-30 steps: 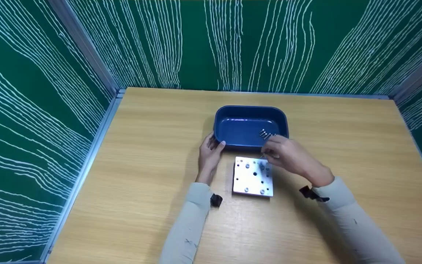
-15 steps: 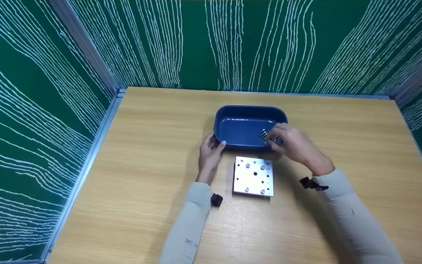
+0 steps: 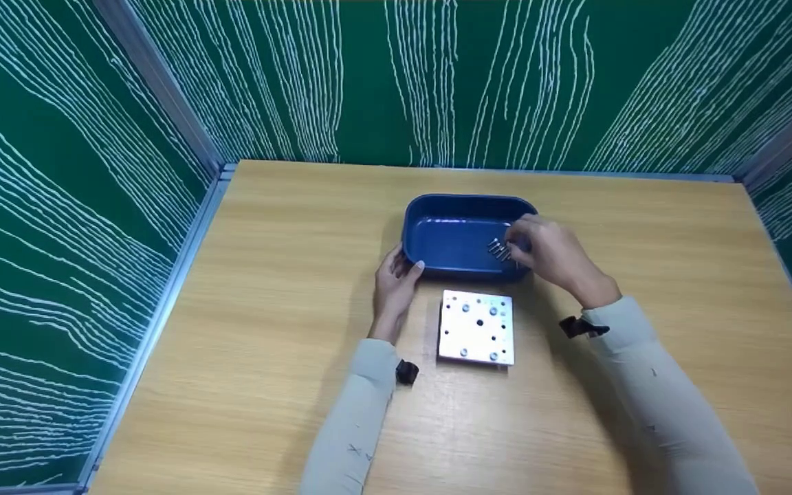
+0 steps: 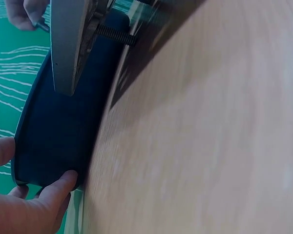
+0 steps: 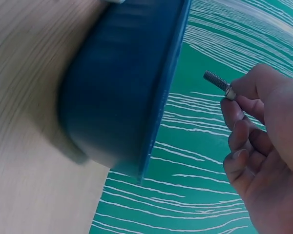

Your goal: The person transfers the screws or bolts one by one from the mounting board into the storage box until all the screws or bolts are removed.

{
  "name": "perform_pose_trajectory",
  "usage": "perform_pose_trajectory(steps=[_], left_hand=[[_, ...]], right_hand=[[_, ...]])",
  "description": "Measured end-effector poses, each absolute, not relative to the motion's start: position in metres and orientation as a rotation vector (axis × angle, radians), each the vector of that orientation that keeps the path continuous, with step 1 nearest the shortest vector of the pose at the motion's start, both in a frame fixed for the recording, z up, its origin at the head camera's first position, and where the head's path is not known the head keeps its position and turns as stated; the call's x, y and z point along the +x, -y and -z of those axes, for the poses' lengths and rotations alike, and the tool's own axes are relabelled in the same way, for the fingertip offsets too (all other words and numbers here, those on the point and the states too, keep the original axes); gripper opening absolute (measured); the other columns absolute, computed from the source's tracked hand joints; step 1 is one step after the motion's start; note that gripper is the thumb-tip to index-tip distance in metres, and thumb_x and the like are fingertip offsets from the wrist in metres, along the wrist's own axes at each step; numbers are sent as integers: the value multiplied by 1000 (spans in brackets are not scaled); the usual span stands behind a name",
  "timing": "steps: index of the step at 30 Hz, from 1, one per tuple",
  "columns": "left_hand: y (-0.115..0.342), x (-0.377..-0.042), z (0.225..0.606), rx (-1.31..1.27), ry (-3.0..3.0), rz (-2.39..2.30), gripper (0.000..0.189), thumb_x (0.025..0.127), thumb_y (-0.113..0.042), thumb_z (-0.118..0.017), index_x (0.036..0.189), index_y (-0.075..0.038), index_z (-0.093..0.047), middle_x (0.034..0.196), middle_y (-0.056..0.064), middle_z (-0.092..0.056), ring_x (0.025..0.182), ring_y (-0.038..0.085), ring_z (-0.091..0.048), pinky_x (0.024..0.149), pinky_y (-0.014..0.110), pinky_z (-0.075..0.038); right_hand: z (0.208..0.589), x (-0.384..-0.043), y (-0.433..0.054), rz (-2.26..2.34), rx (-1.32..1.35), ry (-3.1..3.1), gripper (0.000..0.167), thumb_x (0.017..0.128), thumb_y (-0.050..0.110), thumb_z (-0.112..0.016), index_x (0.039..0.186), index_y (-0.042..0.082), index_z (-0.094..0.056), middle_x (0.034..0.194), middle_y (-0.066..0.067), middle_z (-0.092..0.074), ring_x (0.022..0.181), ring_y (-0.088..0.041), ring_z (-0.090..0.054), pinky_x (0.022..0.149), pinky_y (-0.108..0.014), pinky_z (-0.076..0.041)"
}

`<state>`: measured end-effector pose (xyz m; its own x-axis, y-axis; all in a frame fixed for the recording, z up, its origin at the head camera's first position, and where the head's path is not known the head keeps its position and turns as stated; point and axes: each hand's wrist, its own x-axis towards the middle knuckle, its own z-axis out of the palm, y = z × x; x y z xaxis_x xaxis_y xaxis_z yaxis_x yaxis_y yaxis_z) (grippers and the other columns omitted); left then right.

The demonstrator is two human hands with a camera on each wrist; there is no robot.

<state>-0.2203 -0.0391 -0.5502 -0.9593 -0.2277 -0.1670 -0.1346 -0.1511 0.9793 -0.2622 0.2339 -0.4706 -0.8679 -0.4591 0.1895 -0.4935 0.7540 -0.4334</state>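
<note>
A dark blue tray (image 3: 447, 246) stands on the table, with several metal bolts (image 3: 498, 249) lying at its right side. My left hand (image 3: 394, 289) holds the tray's front left corner, its thumb by the rim. Over the tray's right end is my right hand (image 3: 554, 258); the right wrist view shows it pinching a bolt (image 5: 218, 83) by the head, between thumb and fingertips. In front of the tray lies a square silver metal plate (image 3: 461, 337) with several holes and bolt heads. Threaded shanks (image 4: 116, 35) stick out beneath it in the left wrist view.
The wooden table (image 3: 286, 275) bears tray and plate. Green panels (image 3: 368, 89) with wavy white lines rise behind it and on both sides, joined by metal frame posts (image 3: 162, 82).
My right hand has moved from the plate's far right corner back over the tray and now pinches a bolt there. The left hand keeps its hold on the tray.
</note>
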Motion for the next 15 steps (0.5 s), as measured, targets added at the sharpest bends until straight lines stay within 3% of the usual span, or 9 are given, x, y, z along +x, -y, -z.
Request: perform_pose_trajectory(steps=[15], left_hand=[[40,-220,550,475,2066,2264,63,99,-8,-73,157,-7,-48,159,19,-51,147,33,-50,121,36,-46]], right_hand=[[487,-286,-235,-758,690,3007,20,98,5,-71,117,1,-73,118,-19,-71,104,-34,-69,89,-51,-64]])
